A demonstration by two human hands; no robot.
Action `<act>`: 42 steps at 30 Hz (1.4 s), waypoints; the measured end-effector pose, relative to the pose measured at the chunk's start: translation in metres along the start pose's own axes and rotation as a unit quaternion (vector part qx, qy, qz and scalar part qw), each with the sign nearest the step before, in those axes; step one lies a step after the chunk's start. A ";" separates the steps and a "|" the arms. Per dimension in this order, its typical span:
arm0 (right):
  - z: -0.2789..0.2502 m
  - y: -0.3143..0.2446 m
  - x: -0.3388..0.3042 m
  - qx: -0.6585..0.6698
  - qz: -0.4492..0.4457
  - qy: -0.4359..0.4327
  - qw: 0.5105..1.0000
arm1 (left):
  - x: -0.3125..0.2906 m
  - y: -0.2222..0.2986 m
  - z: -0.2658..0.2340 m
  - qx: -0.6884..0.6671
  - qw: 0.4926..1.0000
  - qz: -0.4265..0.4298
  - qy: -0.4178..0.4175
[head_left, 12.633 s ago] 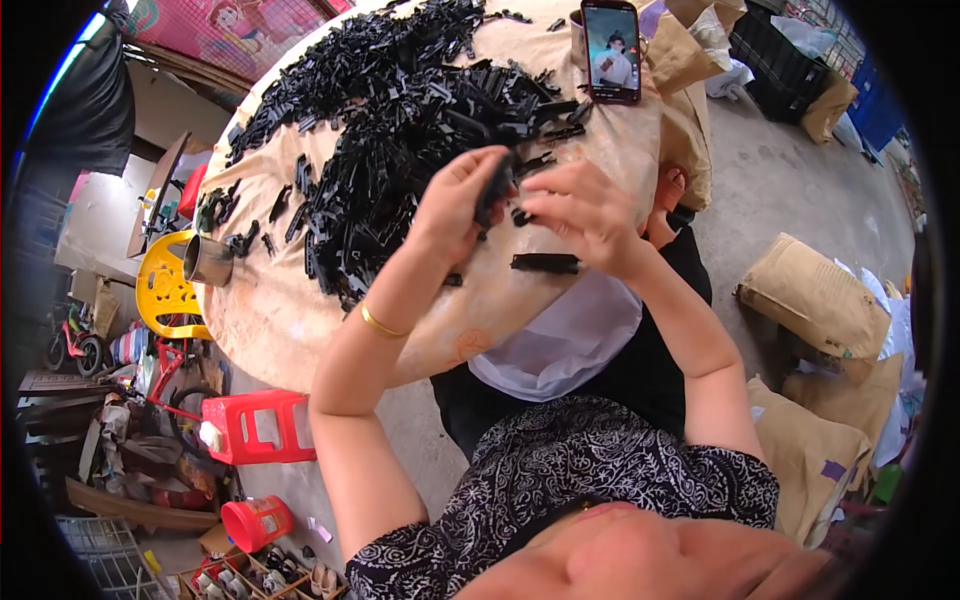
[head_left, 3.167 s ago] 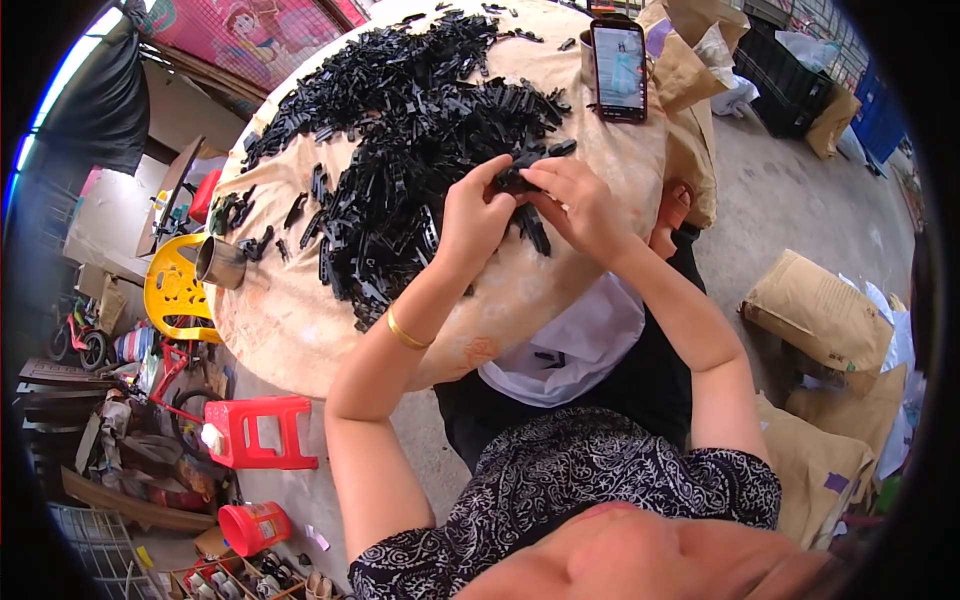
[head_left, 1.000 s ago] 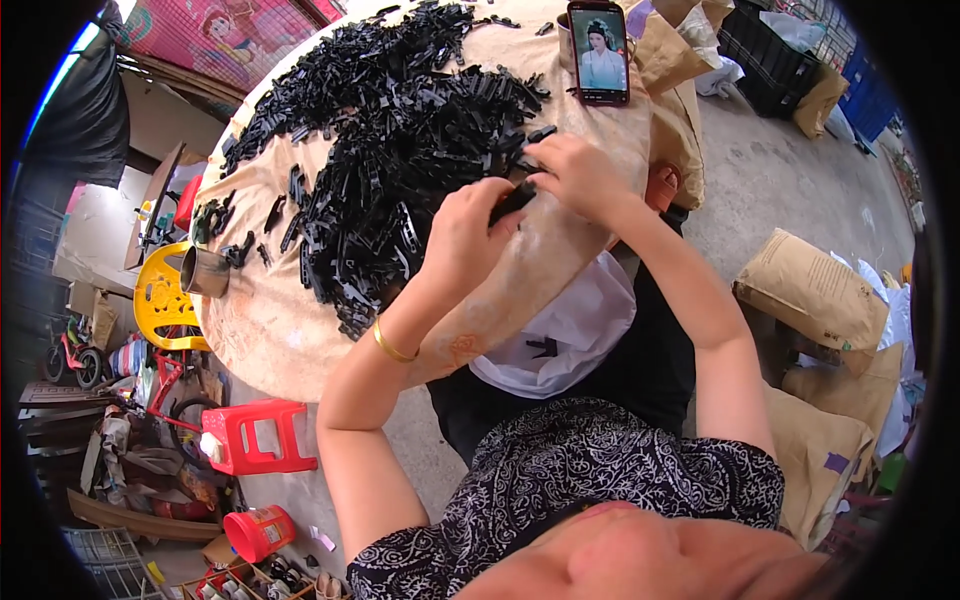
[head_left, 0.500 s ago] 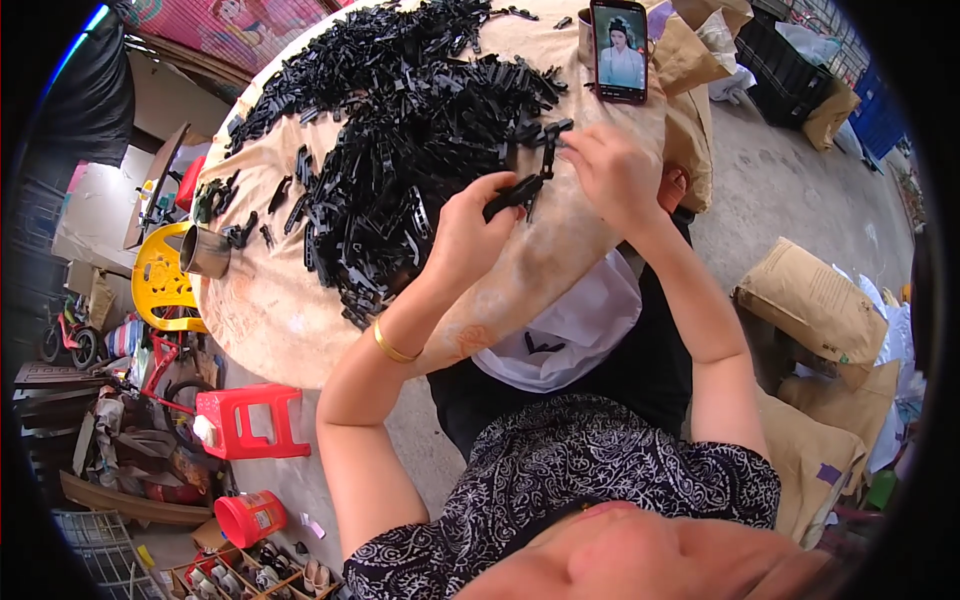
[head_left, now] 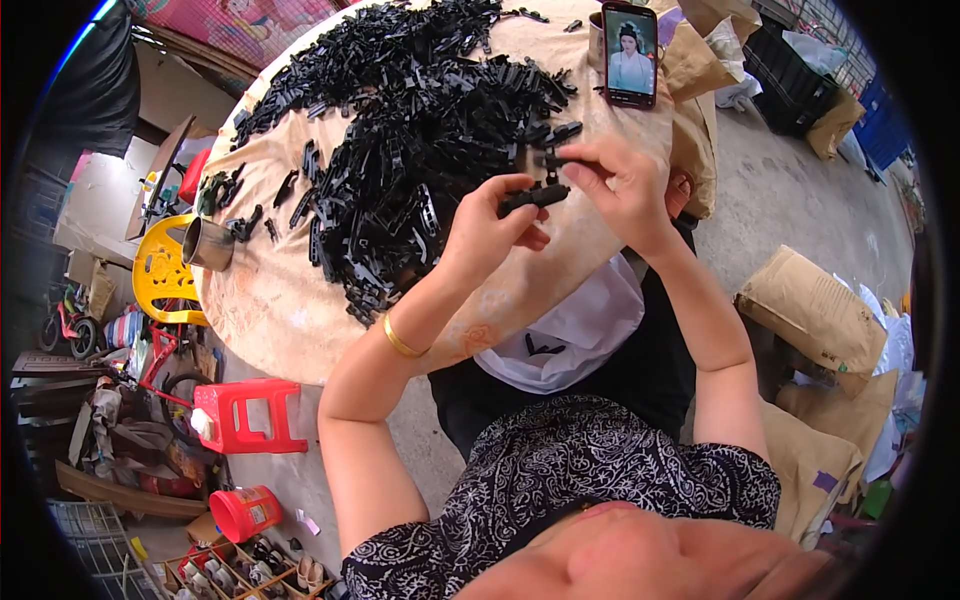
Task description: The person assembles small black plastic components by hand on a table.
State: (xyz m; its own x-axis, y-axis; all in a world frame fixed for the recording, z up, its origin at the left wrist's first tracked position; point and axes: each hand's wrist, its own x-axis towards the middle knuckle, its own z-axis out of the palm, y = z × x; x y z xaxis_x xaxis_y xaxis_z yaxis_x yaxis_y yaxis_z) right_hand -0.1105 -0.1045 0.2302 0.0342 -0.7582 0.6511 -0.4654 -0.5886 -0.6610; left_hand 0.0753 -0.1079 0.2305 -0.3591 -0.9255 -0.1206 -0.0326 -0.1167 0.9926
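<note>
My left hand (head_left: 485, 228) is closed around a long black plastic piece (head_left: 540, 197), which juts out to the right from between thumb and fingers. Just beyond it, my right hand (head_left: 622, 188) pinches a smaller black plastic piece (head_left: 549, 160) that meets or nearly touches the long one; whether they are joined I cannot tell. A large heap of black plastic pieces (head_left: 400, 150) covers the middle and far side of the round table (head_left: 270, 330). Across my lap lies an open white bag (head_left: 590, 335) with a few black pieces (head_left: 543, 347) inside.
A phone (head_left: 631, 55) showing a video leans at the table's far right edge. To the left are a metal cup (head_left: 208, 243), a yellow chair (head_left: 163, 270), a red stool (head_left: 250, 418) and a red bucket (head_left: 246, 513). Brown paper sacks (head_left: 815, 310) lie on the right.
My left hand has shifted slightly right with the long black piece, which is now closer to level. The right hand's fingers have dipped a little toward it.
</note>
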 end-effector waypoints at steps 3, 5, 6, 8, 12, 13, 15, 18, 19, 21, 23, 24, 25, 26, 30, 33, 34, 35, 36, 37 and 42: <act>-0.001 -0.004 -0.003 0.171 0.108 -0.123 0.972 | 0.001 -0.001 -0.001 -0.026 0.999 0.020 0.003; 0.002 0.000 -0.006 0.149 0.082 -0.120 0.978 | -0.001 0.002 0.000 -0.008 0.999 0.035 -0.011; 0.004 0.001 -0.007 0.130 0.057 -0.119 0.983 | -0.002 0.003 0.000 0.012 0.998 0.049 -0.024; 0.002 0.005 -0.007 0.100 0.020 -0.120 0.988 | -0.002 0.002 -0.002 0.020 0.998 0.053 -0.033; -0.002 0.004 -0.009 0.027 -0.075 -0.132 0.988 | -0.002 0.002 -0.006 0.065 0.995 0.060 -0.043; -0.003 0.000 -0.011 0.027 -0.074 -0.132 0.988 | -0.003 0.003 -0.007 0.065 0.995 0.059 -0.043; -0.006 -0.011 -0.013 0.012 -0.002 -0.090 0.996 | -0.005 0.005 -0.006 0.181 0.977 0.110 -0.026; -0.008 0.005 -0.015 0.069 0.025 -0.170 0.983 | -0.009 0.006 -0.001 0.237 0.957 0.165 -0.031; -0.009 0.005 -0.016 0.069 0.025 -0.169 0.983 | -0.009 0.005 -0.001 0.251 0.950 0.181 -0.034; -0.011 0.004 -0.017 0.105 0.081 -0.208 0.969 | -0.012 0.007 0.003 0.274 0.939 0.205 -0.024; -0.011 0.007 -0.019 0.095 0.061 -0.196 0.974 | -0.012 0.007 0.004 0.296 0.927 0.229 -0.015; -0.012 0.008 -0.020 0.086 0.040 -0.185 0.978 | -0.011 0.005 0.004 0.295 0.923 0.248 -0.012; -0.011 0.008 -0.021 0.086 0.040 -0.184 0.978 | -0.011 0.004 0.004 0.294 0.918 0.267 -0.008; -0.011 0.008 -0.021 0.062 0.000 -0.172 0.983 | -0.012 0.004 0.005 0.294 0.918 0.267 -0.008; -0.011 0.004 -0.025 0.004 -0.054 -0.145 0.988 | -0.013 0.006 0.007 0.243 0.948 0.207 -0.005; -0.015 0.003 -0.025 0.057 0.010 -0.179 0.982 | -0.007 -0.001 0.007 0.183 0.964 0.190 -0.010; -0.014 0.002 -0.025 0.058 0.009 -0.179 0.982 | -0.005 -0.004 0.006 0.150 0.969 0.194 -0.013; -0.012 0.001 -0.024 0.074 0.016 -0.178 0.981 | -0.005 -0.006 0.003 0.151 0.969 0.194 -0.012; -0.012 0.001 -0.024 0.088 0.025 -0.175 0.980 | -0.006 -0.006 0.002 0.194 0.964 0.181 -0.024; -0.013 0.001 -0.024 0.088 0.026 -0.175 0.980 | -0.006 -0.004 0.001 0.238 0.956 0.167 -0.037; -0.013 0.002 -0.026 -0.009 -0.086 -0.146 0.985 | -0.012 0.004 0.004 0.275 0.945 0.174 -0.026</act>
State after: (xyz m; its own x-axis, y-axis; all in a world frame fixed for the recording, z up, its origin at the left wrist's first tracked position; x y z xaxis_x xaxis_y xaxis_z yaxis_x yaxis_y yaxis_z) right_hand -0.1236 -0.0822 0.2171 0.3667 -0.6970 0.6162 -0.4450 -0.7131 -0.5418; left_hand 0.0753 -0.0960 0.2365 -0.4824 -0.8525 0.2013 -0.3788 0.4102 0.8296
